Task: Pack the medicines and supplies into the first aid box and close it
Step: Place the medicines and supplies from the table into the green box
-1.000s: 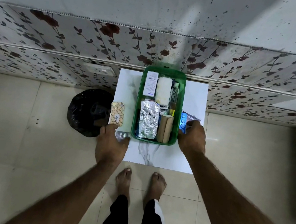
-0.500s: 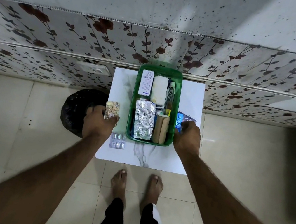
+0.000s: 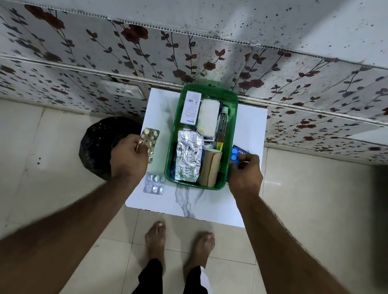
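An open green first aid box (image 3: 232,117) stands on a small white marble-topped table (image 3: 237,204). Inside lie a white carton (image 3: 190,107), a white gauze roll (image 3: 207,118), an ointment tube (image 3: 221,125), a crumpled foil strip (image 3: 187,159) and a brown bandage roll (image 3: 210,167). My left hand (image 3: 128,156), left of the box, grips a yellowish tablet strip (image 3: 149,137). My right hand (image 3: 245,174), at the box's right side, holds a blue pill strip (image 3: 236,154). A silver blister strip (image 3: 154,183) lies on the table near the box's front left corner.
A black bag-lined bin (image 3: 98,144) stands on the tiled floor left of the table. A floral-patterned wall (image 3: 75,57) with a white switch plate (image 3: 123,90) rises right behind the table. My bare feet (image 3: 179,243) stand at the table's near edge.
My left hand left the silver blister strip on the table, moved up to the yellowish tablet strip and took hold of it. My right hand stayed on the blue pill strip.
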